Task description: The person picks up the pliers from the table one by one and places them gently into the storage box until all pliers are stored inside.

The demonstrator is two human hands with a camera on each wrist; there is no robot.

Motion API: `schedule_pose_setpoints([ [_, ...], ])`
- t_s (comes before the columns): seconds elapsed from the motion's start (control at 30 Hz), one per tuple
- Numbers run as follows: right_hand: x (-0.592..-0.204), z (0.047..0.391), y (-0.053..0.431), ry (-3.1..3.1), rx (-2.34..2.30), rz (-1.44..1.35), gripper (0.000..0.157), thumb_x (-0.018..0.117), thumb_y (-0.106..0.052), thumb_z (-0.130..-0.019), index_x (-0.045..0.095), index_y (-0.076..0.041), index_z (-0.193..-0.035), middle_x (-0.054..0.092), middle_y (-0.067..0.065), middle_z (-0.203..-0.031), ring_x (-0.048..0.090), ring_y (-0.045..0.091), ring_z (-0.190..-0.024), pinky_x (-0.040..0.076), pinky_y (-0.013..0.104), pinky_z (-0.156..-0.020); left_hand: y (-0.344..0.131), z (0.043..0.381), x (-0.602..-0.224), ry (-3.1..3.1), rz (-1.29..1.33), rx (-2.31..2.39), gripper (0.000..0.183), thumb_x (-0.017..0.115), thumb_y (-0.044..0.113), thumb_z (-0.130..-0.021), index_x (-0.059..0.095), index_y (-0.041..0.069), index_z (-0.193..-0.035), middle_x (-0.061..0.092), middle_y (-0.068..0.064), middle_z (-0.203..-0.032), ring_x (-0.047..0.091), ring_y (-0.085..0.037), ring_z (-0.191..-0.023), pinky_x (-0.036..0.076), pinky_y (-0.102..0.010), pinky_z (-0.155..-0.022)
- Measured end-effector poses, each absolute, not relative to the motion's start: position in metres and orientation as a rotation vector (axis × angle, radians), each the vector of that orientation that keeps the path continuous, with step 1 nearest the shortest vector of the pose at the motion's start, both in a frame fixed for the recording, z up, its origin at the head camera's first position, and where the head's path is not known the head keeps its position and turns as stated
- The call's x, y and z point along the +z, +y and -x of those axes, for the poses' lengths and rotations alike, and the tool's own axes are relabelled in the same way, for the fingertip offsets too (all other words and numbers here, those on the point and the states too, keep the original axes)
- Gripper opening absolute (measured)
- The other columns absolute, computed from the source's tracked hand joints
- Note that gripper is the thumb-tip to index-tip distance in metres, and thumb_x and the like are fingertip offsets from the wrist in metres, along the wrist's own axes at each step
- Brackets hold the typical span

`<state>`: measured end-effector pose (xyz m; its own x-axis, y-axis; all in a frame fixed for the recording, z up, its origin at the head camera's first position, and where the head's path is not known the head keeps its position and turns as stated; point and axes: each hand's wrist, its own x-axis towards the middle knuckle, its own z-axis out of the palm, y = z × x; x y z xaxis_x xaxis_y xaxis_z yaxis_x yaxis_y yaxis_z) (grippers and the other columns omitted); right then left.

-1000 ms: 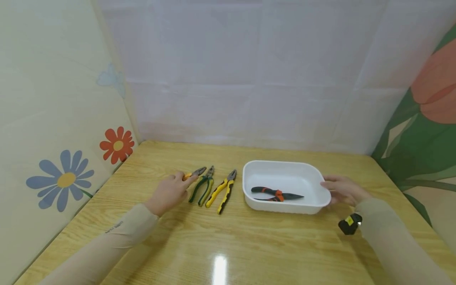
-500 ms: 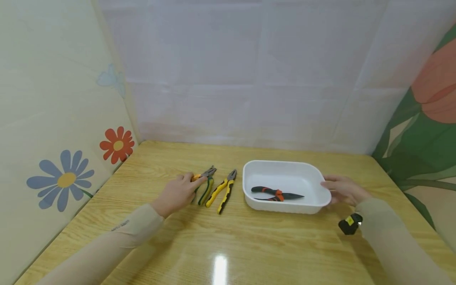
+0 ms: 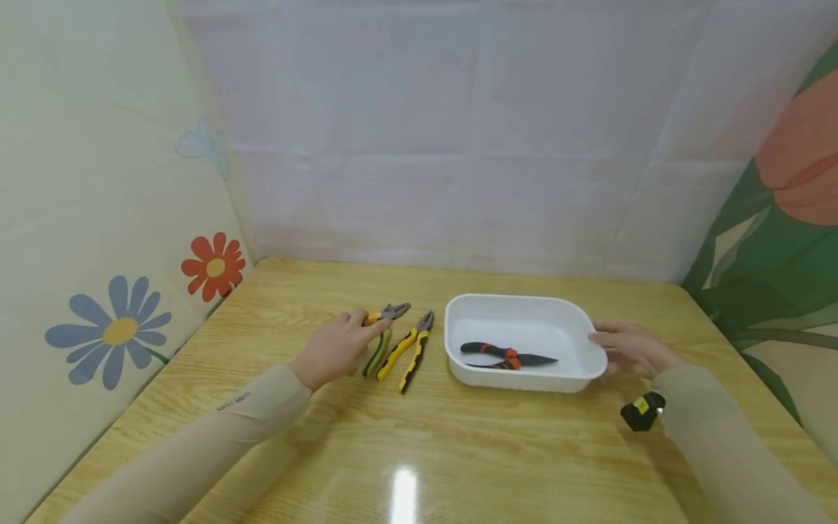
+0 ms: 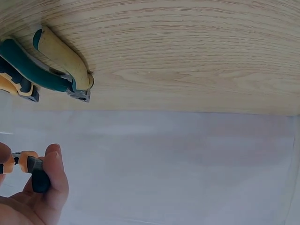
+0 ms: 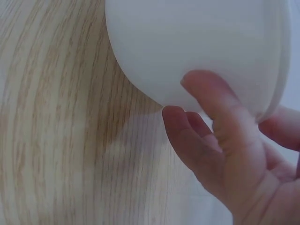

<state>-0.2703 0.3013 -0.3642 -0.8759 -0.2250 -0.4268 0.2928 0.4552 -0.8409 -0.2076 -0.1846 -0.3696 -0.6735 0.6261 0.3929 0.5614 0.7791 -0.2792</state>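
My left hand (image 3: 334, 349) grips pliers with orange-and-black handles (image 3: 372, 319), their grey jaws pointing right; the left wrist view shows a dark handle end (image 4: 40, 182) between thumb and fingers. Beneath and beside this hand lie green-and-yellow pliers (image 3: 377, 354), partly hidden by it in the head view. Just right of those are yellow-and-black pliers (image 3: 417, 356) with handles spread. My right hand (image 3: 631, 349) holds the right end of a white plastic tray (image 5: 187, 37), thumb and fingers around its wall and rim. Inside the tray rest long-nose pliers (image 3: 511, 358) with black-and-red handles.
A small black object with a yellow patch (image 3: 641, 411) sits on the wooden table (image 3: 497, 451) by my right forearm. White cloth (image 3: 432, 145) hangs behind the table, and flower-printed panels (image 3: 121, 182) stand at both sides.
My left hand has moved to the right with the orange-and-black pliers, which now pass over the head of the green-and-yellow pliers. My right hand and the tray stay in place.
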Motion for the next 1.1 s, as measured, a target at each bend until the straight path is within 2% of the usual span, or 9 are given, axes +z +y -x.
schedule_pose_setpoints([
  [0.2,-0.365,0.27,0.3,2.221,-1.41,-0.034,0.067,0.041,-0.019,-0.108,0.005,0.016,-0.153,0.017,0.043,-0.153,0.063,0.02,-0.101,0.059,0.033,-0.08,-0.179,0.207,-0.37,-2.44,0.925,0.241,0.051,0.071,0.005,-0.086,0.06,0.017,-0.134,0.06,-0.017,-0.102,0.055,-0.022,-0.062,0.036,-0.022,-0.04],
  [0.5,-0.366,0.271,0.301,2.229,-1.407,-0.03,0.066,0.04,-0.018,-0.108,0.006,0.015,-0.153,0.018,0.043,-0.152,0.063,0.019,-0.1,0.059,0.032,-0.079,-0.168,0.212,-0.371,-2.41,0.978,0.177,0.045,0.07,0.009,-0.089,0.062,0.019,-0.133,0.063,-0.021,-0.103,0.063,-0.03,-0.07,0.048,-0.03,-0.042],
  [0.63,-0.365,0.271,0.3,2.227,-1.414,-0.033,0.065,0.04,-0.017,-0.108,0.006,0.015,-0.153,0.016,0.043,-0.153,0.062,0.022,-0.103,0.059,0.033,-0.08,-0.163,0.213,-0.37,-2.405,0.999,0.19,0.045,0.071,0.01,-0.09,0.062,0.02,-0.133,0.064,-0.02,-0.103,0.064,-0.03,-0.072,0.05,-0.031,-0.044],
  [0.83,-0.365,0.27,0.3,2.218,-1.436,-0.046,0.065,0.039,-0.016,-0.108,0.005,0.015,-0.153,0.014,0.044,-0.152,0.061,0.024,-0.105,0.059,0.034,-0.082,-0.158,0.216,-0.369,-2.389,1.015,0.255,0.046,0.071,0.012,-0.09,0.059,0.02,-0.133,0.064,-0.022,-0.109,0.065,-0.029,-0.072,0.05,-0.029,-0.044],
  [0.93,-0.365,0.27,0.301,2.213,-1.441,-0.047,0.065,0.04,-0.016,-0.108,0.004,0.015,-0.153,0.014,0.044,-0.153,0.062,0.024,-0.104,0.059,0.035,-0.082,-0.156,0.217,-0.368,-2.367,1.039,0.25,0.043,0.071,0.012,-0.091,0.059,0.019,-0.132,0.064,-0.02,-0.107,0.064,-0.027,-0.07,0.049,-0.028,-0.043],
  [1.1,-0.364,0.269,0.3,2.218,-1.426,-0.05,0.065,0.039,-0.017,-0.108,0.004,0.015,-0.153,0.013,0.043,-0.153,0.06,0.032,-0.112,0.059,0.035,-0.083,-0.152,0.221,-0.368,-2.349,1.074,0.231,0.039,0.071,0.014,-0.092,0.062,0.02,-0.129,0.063,-0.015,-0.101,0.063,-0.025,-0.071,0.047,-0.027,-0.042],
])
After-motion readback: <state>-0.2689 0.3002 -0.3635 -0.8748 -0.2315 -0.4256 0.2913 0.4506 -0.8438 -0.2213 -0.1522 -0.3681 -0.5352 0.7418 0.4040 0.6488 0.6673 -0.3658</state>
